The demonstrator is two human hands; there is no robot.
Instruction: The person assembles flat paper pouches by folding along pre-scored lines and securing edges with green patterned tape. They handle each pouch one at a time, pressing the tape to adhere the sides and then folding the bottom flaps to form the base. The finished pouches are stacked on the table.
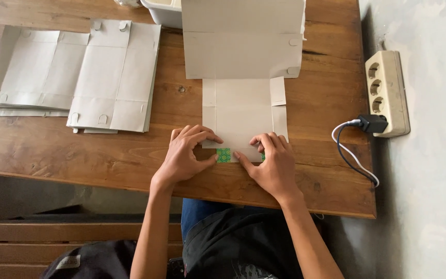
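Landmark: the flat grey carton blank (243, 111) lying open on the wooden table (42, 150), its far panels running up toward the top of the view.

Far left of the blank, two stacks of unfolded blanks (78, 75) are lying flat, well apart from the hands.

At the blank's near-left corner, the left hand (184, 155) is curling its fingers over the near edge flap, thumb underneath, pinching the flap rather than gripping it.

Along the blank's near edge, between the hands, a green patterned strip (224, 155) is showing where the flap is turning up.

At the blank's near-right corner, the right hand (272, 163) is pressing down with fingers bent, forefinger tip touching the flap beside the green strip; it is holding the flap too, not clenched.

Judgement: the fold is going best if both hands are pressing evenly along the scored line, working outward from the middle, keeping the flap square to the side tabs.

Right of the blank, a white cable (349, 150) is running to a plug in the wall socket strip (385, 93).
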